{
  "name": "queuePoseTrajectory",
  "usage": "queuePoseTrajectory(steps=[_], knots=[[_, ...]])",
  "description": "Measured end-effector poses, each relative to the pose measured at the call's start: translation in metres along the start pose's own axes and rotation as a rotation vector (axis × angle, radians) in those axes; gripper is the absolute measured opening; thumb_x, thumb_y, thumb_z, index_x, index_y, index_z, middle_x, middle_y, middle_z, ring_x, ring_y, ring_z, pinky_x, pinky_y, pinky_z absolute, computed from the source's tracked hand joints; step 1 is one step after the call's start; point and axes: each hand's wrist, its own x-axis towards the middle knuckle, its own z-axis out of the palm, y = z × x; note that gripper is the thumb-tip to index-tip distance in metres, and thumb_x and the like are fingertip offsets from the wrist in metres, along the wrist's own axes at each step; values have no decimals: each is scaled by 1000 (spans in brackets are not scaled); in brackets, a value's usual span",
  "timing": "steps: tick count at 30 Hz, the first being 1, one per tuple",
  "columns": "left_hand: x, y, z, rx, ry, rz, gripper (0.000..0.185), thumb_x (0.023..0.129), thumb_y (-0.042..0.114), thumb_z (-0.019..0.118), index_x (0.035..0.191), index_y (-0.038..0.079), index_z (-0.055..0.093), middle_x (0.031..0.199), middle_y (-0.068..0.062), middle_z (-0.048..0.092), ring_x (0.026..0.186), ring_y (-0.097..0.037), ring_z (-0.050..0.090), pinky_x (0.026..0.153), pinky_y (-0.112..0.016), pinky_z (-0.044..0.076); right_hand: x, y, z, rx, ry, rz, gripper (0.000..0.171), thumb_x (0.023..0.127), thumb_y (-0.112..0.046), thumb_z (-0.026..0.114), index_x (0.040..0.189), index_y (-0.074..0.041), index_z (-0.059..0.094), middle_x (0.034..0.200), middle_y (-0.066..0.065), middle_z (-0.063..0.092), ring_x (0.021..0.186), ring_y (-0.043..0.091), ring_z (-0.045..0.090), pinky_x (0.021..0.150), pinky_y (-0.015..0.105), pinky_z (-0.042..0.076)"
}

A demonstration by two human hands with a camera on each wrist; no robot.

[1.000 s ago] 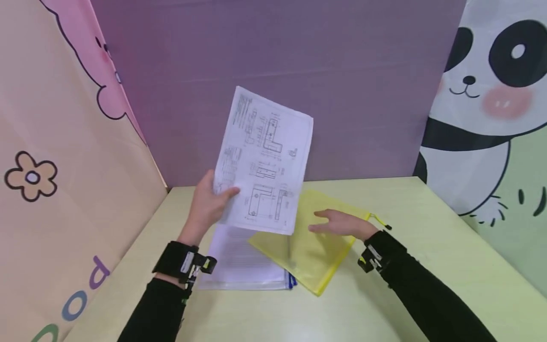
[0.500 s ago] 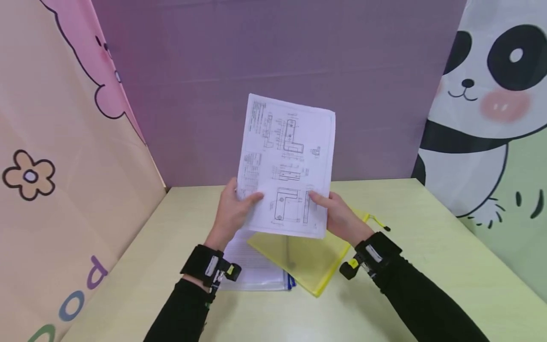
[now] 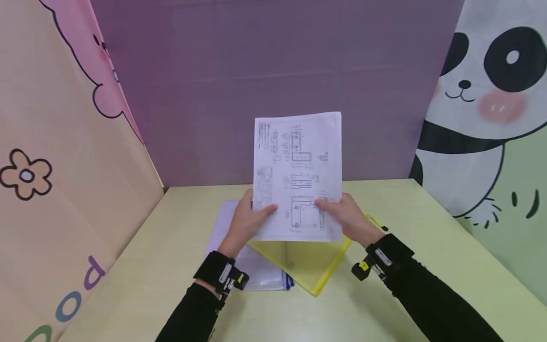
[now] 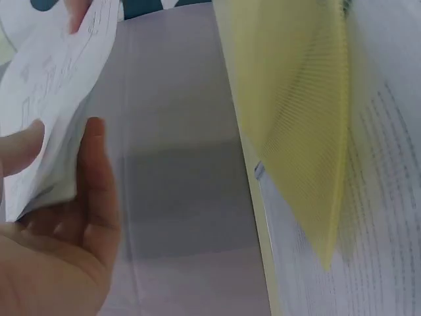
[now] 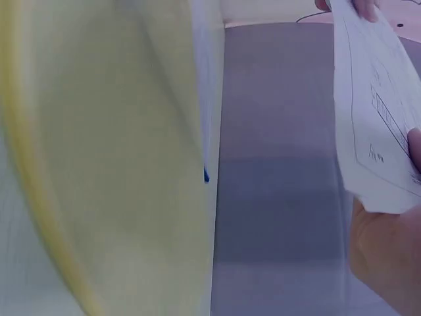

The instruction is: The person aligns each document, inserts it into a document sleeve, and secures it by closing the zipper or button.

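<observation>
I hold a white sheet printed with technical drawings (image 3: 299, 175) upright above the table. My left hand (image 3: 249, 221) pinches its lower left edge and my right hand (image 3: 348, 216) pinches its lower right edge. In the left wrist view the sheet (image 4: 56, 99) sits between thumb and fingers (image 4: 99, 178). The right wrist view shows the sheet (image 5: 378, 125) bent above my palm. Under the hands lies a yellow zip pouch (image 3: 307, 261), overlapping a clear pouch of printed papers (image 3: 256, 270).
The pale yellow table (image 3: 427, 266) is walled in by a purple back panel (image 3: 278, 71), a peach panel with a flower (image 3: 64, 166) at left and a panda panel (image 3: 491, 118) at right. The yellow pouch's zip pull (image 3: 378, 222) lies by my right wrist.
The sheet has moved right and turned upright, then lowered a little. My right hand left the yellow pouch and took the sheet's lower right edge; both hands now hold it.
</observation>
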Motion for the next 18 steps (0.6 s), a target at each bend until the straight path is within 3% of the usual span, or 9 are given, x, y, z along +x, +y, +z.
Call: queuePoseTrajectory(steps=[5, 9, 11, 15, 18], knots=[[-3, -5, 5, 204, -113, 49, 28, 102, 29, 63, 121, 9, 67, 94, -3, 70, 78, -15, 63, 69, -33, 51, -7, 1, -24, -67, 38, -48, 45, 102, -17, 64, 146, -14, 53, 127, 10, 70, 105, 31, 72, 83, 51, 59], [-4, -7, 15, 351, -230, 97, 26, 106, 22, 51, 111, 6, 71, 76, -5, 60, 64, -16, 51, 60, -31, 43, -13, -1, -46, -110, 81, -64, 46, 102, -20, 64, 146, -13, 53, 125, 6, 71, 101, 26, 73, 82, 49, 59], [-6, -8, 21, 428, -309, 109, 26, 106, 16, 47, 114, 5, 70, 80, -7, 60, 63, -17, 49, 59, -32, 43, -16, 0, -56, -133, 97, -67, 47, 102, -21, 64, 147, -13, 52, 125, 6, 71, 101, 25, 73, 81, 48, 60], [-10, -16, 36, 624, -462, 141, 22, 101, 9, 54, 116, 4, 69, 102, -8, 68, 83, -20, 61, 74, -36, 52, -23, 3, -73, -169, 106, -64, 52, 103, -22, 63, 152, -15, 46, 128, 6, 70, 101, 25, 73, 82, 47, 60], [-14, -22, 48, 751, -563, 142, 30, 99, 21, 66, 125, 6, 68, 127, -9, 65, 117, -25, 59, 99, -40, 49, -26, 7, -84, -183, 120, -55, 54, 103, -23, 62, 154, -16, 44, 127, 2, 70, 100, 23, 73, 82, 45, 60]])
